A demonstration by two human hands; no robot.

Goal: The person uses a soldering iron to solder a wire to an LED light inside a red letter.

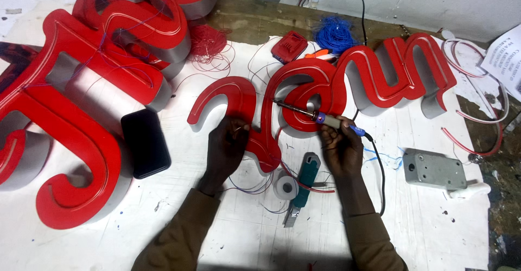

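right hand (343, 150) at five o'clock, grip closed round one soldering iron (312, 116), tip on the red script sign piece (325, 84); left hand (225, 149) at seven o'clock, grip narrow, fingertips pinching thin wires (255, 183) against the piece's edge; one black phone (145, 142) at nine o'clock; one teal cutter (302, 187), one tape roll (284, 186); glossy red faces, grey sides, flat on the white tabletop (423, 222).

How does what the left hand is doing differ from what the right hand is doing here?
The left hand pinches thin wires against the red sign letter, palm down; the right hand grips a soldering iron, its tip over that letter. The left hand touches the letter; the right hand stays off it. Both wear brown sleeves.
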